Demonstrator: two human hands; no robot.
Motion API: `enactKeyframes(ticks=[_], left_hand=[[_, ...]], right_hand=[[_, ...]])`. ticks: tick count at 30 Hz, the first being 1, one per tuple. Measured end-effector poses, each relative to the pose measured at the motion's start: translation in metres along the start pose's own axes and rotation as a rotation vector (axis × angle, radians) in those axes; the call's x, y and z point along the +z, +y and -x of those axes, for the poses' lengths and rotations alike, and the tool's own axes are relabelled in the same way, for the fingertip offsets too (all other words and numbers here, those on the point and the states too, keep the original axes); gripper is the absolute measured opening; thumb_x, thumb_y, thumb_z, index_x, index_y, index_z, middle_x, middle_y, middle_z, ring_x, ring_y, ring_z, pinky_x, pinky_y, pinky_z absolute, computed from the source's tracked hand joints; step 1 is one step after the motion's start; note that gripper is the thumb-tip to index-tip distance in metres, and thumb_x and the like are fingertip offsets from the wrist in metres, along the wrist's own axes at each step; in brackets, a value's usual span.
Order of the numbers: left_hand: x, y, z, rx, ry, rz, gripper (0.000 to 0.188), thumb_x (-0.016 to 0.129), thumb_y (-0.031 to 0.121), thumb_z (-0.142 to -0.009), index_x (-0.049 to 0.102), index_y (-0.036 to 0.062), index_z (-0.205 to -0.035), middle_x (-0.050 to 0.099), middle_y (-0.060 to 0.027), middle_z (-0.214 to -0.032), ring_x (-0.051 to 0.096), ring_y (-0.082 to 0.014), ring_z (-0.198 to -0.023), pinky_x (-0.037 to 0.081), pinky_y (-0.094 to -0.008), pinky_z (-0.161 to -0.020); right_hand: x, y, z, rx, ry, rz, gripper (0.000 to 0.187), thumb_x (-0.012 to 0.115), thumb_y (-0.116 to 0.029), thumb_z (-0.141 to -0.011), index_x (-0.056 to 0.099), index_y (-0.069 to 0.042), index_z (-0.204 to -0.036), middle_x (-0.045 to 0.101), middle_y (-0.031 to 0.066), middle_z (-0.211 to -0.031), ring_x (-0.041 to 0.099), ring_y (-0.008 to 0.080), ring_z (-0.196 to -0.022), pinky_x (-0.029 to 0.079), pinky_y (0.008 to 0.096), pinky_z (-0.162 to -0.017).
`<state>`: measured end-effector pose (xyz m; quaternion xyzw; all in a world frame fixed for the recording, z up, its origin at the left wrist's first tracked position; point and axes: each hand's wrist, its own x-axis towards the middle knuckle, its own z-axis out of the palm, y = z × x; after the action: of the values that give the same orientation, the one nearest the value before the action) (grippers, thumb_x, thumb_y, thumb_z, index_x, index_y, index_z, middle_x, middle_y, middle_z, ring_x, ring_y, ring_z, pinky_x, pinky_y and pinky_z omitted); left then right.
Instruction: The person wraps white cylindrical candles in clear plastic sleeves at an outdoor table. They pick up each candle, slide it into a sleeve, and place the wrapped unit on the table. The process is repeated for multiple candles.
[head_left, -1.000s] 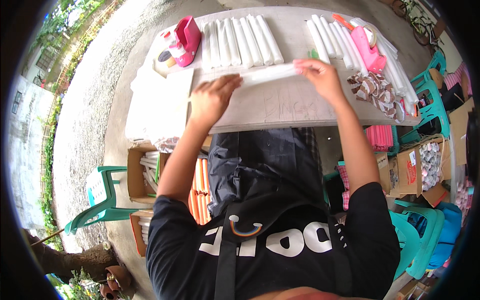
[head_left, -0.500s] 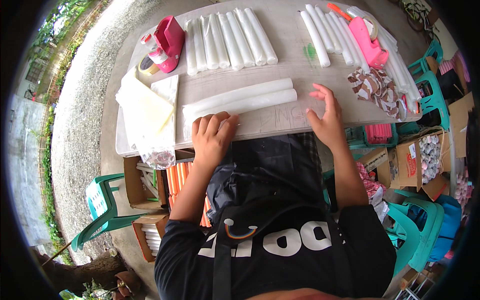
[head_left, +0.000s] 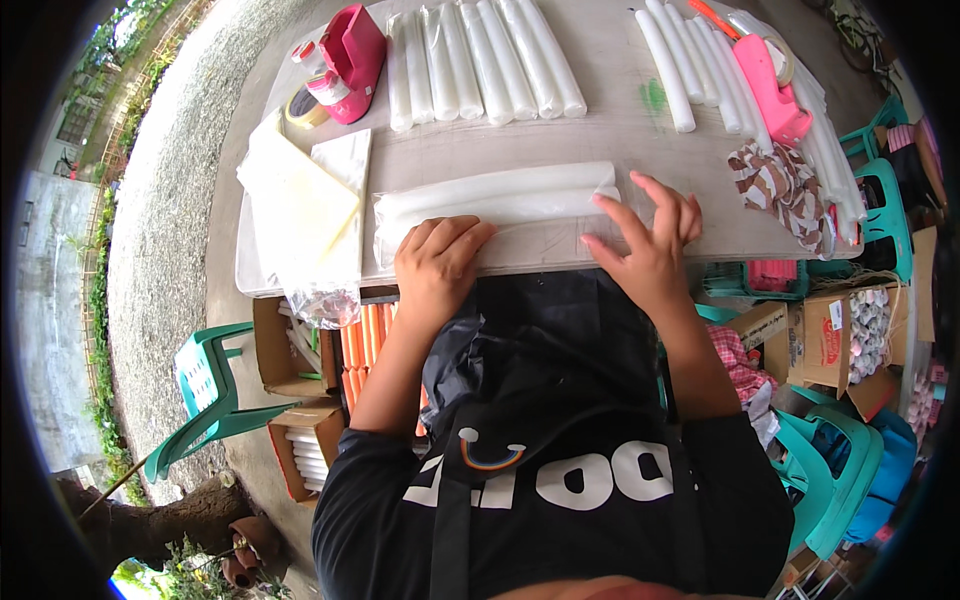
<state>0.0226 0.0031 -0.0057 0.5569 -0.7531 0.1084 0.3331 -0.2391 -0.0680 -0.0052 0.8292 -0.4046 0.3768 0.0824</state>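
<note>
Two white candles [head_left: 500, 188] lie side by side across the near part of the table, with a clear plastic wrapper [head_left: 520, 232] around them and spread toward the table's front edge. My left hand [head_left: 440, 262] rests on the wrapper's near left part, its fingers bent and pressed together over the film. At the candles' right end is my right hand [head_left: 655, 240], thumb and fingers apart. Its index fingertip comes to the candle ends; whether it touches them I cannot tell.
Wrapped candles [head_left: 485, 65] line the back of the table, more candles [head_left: 690, 70] the right. A pink tape dispenser [head_left: 775, 95] and patterned cloth [head_left: 780, 190] are there too. At left stand another pink dispenser [head_left: 355, 60], a tape roll [head_left: 305, 105] and plastic sheets [head_left: 300, 200].
My right hand has moved left, bringing its fingers to the candles' right end. My left hand stays on the wrapper's near edge. The whole view has shifted slightly.
</note>
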Motion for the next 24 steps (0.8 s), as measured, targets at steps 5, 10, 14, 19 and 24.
enactKeyframes(ticks=[5, 10, 14, 19, 24], left_hand=[[-0.004, -0.002, 0.005, -0.01, -0.025, 0.073, 0.03, 0.075, 0.008, -0.072, 0.072, 0.015, -0.1, 0.067, 0.0016, -0.096, 0.063, -0.0203, -0.085, 0.049, -0.0346, -0.074], [-0.01, -0.004, 0.02, 0.053, 0.044, -0.11, 0.036, 0.08, 0.014, -0.073, 0.071, 0.0174, -0.108, 0.064, 0.0015, -0.1, 0.061, -0.0204, -0.091, 0.046, -0.0363, -0.08], [-0.02, -0.024, 0.044, 0.03, 0.121, -0.242, 0.04, 0.084, 0.017, -0.072, 0.071, 0.0189, -0.109, 0.063, 0.0004, -0.105, 0.06, -0.0211, -0.094, 0.046, -0.0378, -0.084], [-0.026, -0.035, 0.056, 0.053, 0.179, -0.289, 0.038, 0.085, 0.018, -0.072, 0.07, 0.0196, -0.107, 0.063, 0.0044, -0.102, 0.061, -0.0171, -0.095, 0.047, -0.0355, -0.083], [-0.025, -0.044, 0.064, 0.094, 0.204, -0.221, 0.032, 0.084, 0.015, -0.071, 0.071, 0.0185, -0.101, 0.068, 0.0037, -0.102, 0.063, -0.0177, -0.09, 0.048, -0.0345, -0.082]], right_hand=[[0.013, 0.01, 0.018, -0.259, 0.198, 0.18, 0.027, 0.083, -0.03, -0.076, 0.075, -0.031, -0.102, 0.057, -0.0085, -0.106, 0.047, 0.0138, -0.098, 0.028, 0.0458, -0.107], [0.011, 0.017, 0.026, -0.304, 0.165, 0.173, 0.029, 0.083, -0.027, -0.075, 0.077, -0.027, -0.104, 0.055, -0.0104, -0.096, 0.048, 0.0119, -0.093, 0.034, 0.0413, -0.101], [0.006, 0.027, 0.025, -0.327, 0.139, 0.136, 0.029, 0.082, -0.024, -0.077, 0.077, -0.025, -0.106, 0.055, -0.0103, -0.093, 0.049, 0.0108, -0.09, 0.035, 0.0396, -0.098], [-0.001, 0.039, 0.025, -0.354, 0.129, 0.143, 0.032, 0.081, -0.026, -0.077, 0.076, -0.024, -0.108, 0.055, -0.0104, -0.088, 0.051, 0.0098, -0.087, 0.034, 0.0384, -0.097], [-0.007, 0.045, 0.022, -0.352, 0.128, 0.131, 0.038, 0.082, -0.028, -0.074, 0.075, -0.023, -0.111, 0.054, -0.0102, -0.081, 0.052, 0.0106, -0.083, 0.031, 0.0374, -0.093]])
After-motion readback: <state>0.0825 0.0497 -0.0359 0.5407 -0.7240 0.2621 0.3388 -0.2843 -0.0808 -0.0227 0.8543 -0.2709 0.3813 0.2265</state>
